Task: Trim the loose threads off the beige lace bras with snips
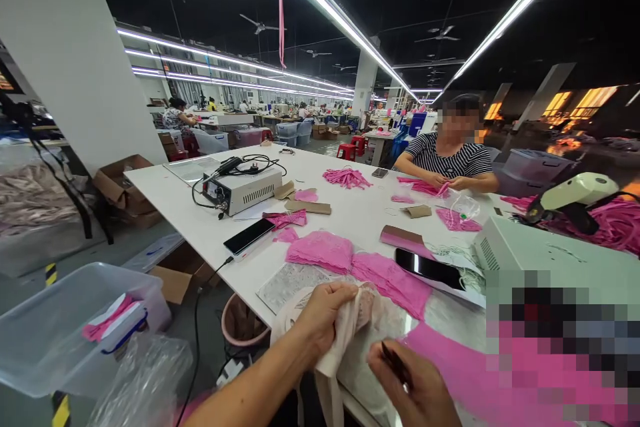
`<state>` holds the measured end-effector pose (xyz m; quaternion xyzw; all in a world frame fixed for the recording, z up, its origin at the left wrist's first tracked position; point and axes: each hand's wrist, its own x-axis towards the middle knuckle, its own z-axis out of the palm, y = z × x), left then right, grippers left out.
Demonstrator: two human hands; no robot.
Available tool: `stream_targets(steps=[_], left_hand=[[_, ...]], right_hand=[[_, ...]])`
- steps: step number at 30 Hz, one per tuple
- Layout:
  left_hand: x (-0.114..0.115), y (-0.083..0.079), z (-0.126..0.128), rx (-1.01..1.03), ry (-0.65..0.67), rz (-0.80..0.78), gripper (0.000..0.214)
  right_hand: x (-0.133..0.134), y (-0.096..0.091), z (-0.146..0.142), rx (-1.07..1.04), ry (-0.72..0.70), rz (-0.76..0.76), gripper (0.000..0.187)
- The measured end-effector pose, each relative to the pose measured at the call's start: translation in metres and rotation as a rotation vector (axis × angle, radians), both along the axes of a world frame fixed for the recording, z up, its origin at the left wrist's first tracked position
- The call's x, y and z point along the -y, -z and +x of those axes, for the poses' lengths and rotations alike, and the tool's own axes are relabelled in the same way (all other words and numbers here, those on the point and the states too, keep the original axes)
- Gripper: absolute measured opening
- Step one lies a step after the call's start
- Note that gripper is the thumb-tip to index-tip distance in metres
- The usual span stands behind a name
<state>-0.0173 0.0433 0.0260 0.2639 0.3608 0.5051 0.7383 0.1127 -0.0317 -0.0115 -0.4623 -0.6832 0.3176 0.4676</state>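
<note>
My left hand (pixel 323 317) is closed on a cream lace garment (pixel 350 340) at the near edge of the white table (pixel 170 190). Its fingers pinch a fold of the fabric. My right hand (pixel 413 383) sits just right of it, closed around a thin dark tool (pixel 395 361) that points up toward the fabric. Stacks of pink lace pieces (pixel 320 250) lie just beyond my hands. A dark phone (pixel 429 268) rests to their right.
A person in a striped shirt (pixel 453 159) sits across the table handling pink pieces. A grey power unit (pixel 243 190) with cables stands at mid-left, a second phone (pixel 249 237) near it. A white machine (pixel 545 250) is at right. A clear plastic bin (pixel 65 327) and pink wastebasket (pixel 240 320) stand on the floor at left.
</note>
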Motion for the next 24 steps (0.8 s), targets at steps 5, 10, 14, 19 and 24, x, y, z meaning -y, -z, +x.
stream_targets(steps=[5,10,14,19,24], left_hand=[[0.008,-0.003,0.004,0.019,0.066,0.047,0.024],[0.01,0.005,0.004,-0.053,-0.008,0.091,0.024],[0.01,0.007,0.003,-0.114,-0.024,0.107,0.024],[0.011,0.001,0.006,-0.108,-0.005,0.111,0.026],[0.015,-0.002,0.01,-0.118,-0.012,0.132,0.028]], right_hand=[[-0.028,-0.016,0.001,0.147,0.239,0.161,0.025],[-0.031,-0.016,-0.002,0.085,0.15,0.127,0.022],[-0.03,-0.022,0.005,-0.065,0.039,-0.03,0.027],[-0.029,-0.013,0.0,-0.34,-0.042,-0.108,0.024],[-0.032,-0.009,-0.008,-0.455,-0.043,-0.128,0.028]])
